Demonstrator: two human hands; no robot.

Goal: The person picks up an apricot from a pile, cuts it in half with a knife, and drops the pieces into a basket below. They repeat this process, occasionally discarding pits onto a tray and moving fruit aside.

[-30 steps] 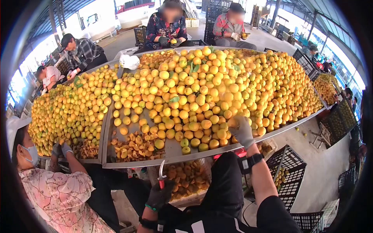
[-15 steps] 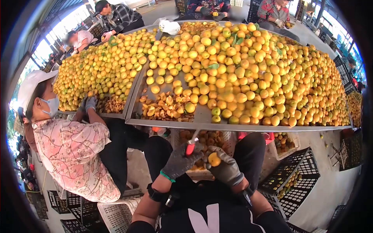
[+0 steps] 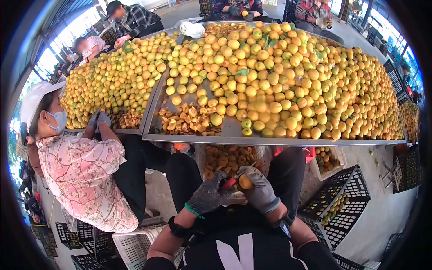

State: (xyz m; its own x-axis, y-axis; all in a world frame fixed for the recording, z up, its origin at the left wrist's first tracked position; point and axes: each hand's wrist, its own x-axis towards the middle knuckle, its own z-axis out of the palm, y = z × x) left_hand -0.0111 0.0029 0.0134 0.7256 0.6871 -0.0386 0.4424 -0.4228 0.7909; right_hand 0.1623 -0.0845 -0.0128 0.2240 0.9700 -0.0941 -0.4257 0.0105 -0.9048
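My left hand (image 3: 208, 194), in a dark grey glove with a green cuff, is closed round the red handle of a knife (image 3: 229, 182). The blade shows only in part beside the fruit. My right hand (image 3: 261, 191), in a grey glove, grips a yellow-orange fruit (image 3: 245, 181) close to the knife. Both hands are over my lap, in front of a crate of cut fruit (image 3: 201, 163). Beyond them, a metal table (image 3: 198, 139) bears a heap of whole fruit (image 3: 288, 81) and a smaller pile of cut pieces (image 3: 189, 119).
A co-worker (image 3: 83, 173) in a pink patterned shirt and white cap sits at the left, hands at the fruit. Other people sit across the table. Black crates (image 3: 346, 211) stand at the right, and a white crate (image 3: 132, 249) is at the lower left.
The knife has swung from upright to slanting toward the fruit, and my left hand has turned with it. The fruit in my right hand is slightly lower. The camera view has shifted a little.
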